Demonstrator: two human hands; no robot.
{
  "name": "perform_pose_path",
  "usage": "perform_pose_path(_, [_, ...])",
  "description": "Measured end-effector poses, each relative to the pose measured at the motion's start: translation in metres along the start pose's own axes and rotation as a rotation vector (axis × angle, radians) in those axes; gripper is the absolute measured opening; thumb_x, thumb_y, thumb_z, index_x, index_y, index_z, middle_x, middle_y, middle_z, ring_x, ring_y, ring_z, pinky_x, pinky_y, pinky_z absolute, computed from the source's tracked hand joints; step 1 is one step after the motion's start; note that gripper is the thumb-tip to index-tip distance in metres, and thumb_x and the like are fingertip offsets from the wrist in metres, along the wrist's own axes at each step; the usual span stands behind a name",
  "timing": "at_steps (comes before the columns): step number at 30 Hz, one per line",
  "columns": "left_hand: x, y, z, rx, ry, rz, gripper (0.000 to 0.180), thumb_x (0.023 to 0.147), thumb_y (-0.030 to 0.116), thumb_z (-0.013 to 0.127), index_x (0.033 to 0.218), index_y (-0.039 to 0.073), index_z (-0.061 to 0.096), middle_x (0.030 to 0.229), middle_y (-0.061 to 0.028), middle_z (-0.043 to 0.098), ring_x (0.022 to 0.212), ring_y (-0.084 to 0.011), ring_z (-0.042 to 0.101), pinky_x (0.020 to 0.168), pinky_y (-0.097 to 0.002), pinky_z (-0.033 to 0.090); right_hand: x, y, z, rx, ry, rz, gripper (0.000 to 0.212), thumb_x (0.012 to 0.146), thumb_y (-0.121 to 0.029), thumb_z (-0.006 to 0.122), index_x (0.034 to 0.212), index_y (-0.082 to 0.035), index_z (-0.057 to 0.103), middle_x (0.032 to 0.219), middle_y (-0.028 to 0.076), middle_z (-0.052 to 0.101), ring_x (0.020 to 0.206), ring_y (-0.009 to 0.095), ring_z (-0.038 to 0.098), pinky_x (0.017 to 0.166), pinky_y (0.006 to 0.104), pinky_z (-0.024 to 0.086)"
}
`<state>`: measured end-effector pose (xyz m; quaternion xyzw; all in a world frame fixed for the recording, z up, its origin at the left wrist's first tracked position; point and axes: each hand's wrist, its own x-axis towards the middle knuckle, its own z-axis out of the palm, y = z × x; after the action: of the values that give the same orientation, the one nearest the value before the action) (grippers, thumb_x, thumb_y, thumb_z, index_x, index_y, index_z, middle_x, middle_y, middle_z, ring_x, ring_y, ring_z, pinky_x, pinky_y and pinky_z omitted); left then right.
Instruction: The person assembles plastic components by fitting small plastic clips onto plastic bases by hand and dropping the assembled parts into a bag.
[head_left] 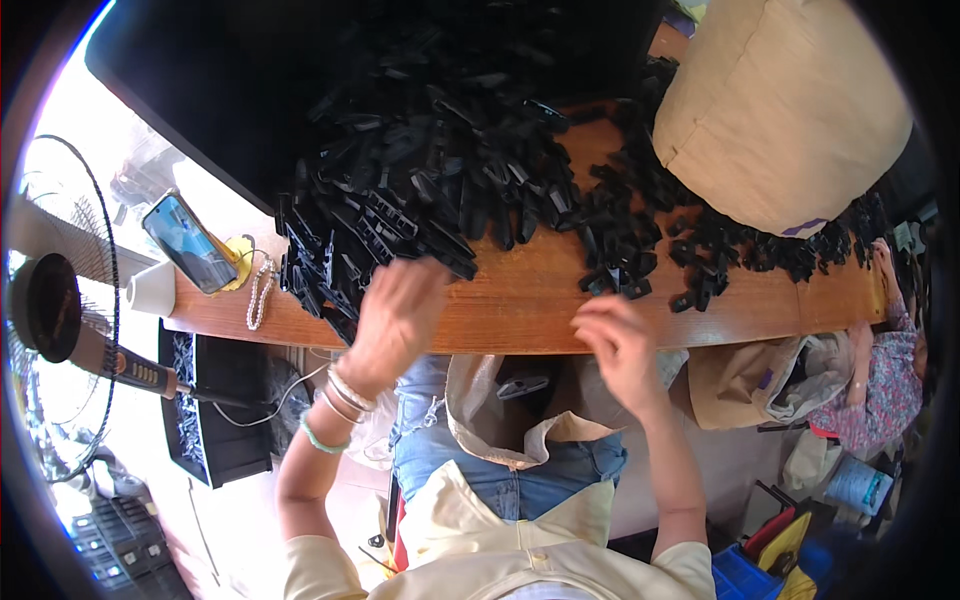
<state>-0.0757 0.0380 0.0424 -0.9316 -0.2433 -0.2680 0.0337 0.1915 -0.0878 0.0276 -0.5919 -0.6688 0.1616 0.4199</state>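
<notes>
My left hand (403,305), with bracelets on its wrist, reaches over the table's front edge at the near side of a heap of long black plastic pieces (440,165). Motion smears its fingertips, so its grip is not clear. My right hand (618,345) hovers at the table edge, just in front of a spread of small black plastic parts (618,245). Its fingers are loosely bent and apart, with nothing visible in them. Between my knees hangs an open woven sack (475,440), with a dark piece (523,386) showing inside.
A large tan sack (780,120) stands on the wooden table (530,310) at right. On the left are a phone (190,243) on a stand, a string of beads (260,293), a white cup (152,290) and a fan (60,310). A person (875,385) sits at far right.
</notes>
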Motion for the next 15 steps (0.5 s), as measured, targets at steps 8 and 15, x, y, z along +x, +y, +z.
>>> perform_pose_path(8, [0.009, 0.013, 0.01, -0.033, -0.099, -0.022, 0.027, 0.068, 0.009, 0.069, 0.092, -0.001, 0.061, 0.089, -0.0109, 0.057, 0.083, -0.0272, 0.054, 0.073, -0.0374, 0.046, 0.03, 0.028, -0.01, -0.527, 0.01, -0.189, 0.024, 0.078, -0.006, 0.07, 0.101, -0.003, 0.068, 0.101, 0.006, 0.057, 0.092, 0.024, 0.052, 0.08, 0.0385, 0.039])
perform_pose_path(15, [0.0, 0.049, 0.038, -0.611, -0.06, -0.266, 0.031, 0.073, 0.008, 0.079, 0.099, -0.001, 0.066, 0.094, -0.0107, 0.06, 0.073, -0.0254, 0.062, 0.062, -0.0338, 0.052, 0.014, 0.012, 0.015, -0.297, 0.188, -0.077, 0.027, 0.083, -0.005, 0.068, 0.108, 0.0, 0.059, 0.102, 0.007, 0.058, 0.089, 0.025, 0.055, 0.078, 0.0383, 0.043])
